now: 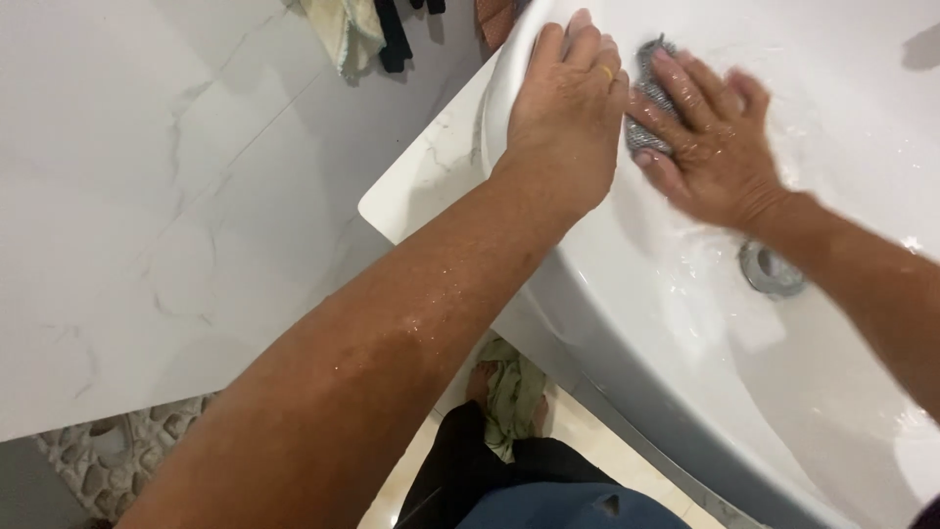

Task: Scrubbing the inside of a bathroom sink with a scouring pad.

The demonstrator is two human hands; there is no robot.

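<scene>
The white sink (685, 323) is wet, so the left hand (563, 113) gripping its rim could slip, and the grey scrub pad (646, 103) could slide down toward the drain (771, 269). The right hand (710, 142) presses flat on the pad, fingers spread over it. The pad sits on the inside wall of the sink, between both hands, just beside the left one.

Mostly hidden or cropped

Grey scrubbing pad (646, 98) largely covered by right hand (715, 147) and left hand (568, 118); sink (685, 392) cut by top, right and bottom edges; drain (772, 270) partly behind right wrist; hanging cloths (364, 29) cropped at top; foot (480, 382) half under green rag (514, 392).
</scene>
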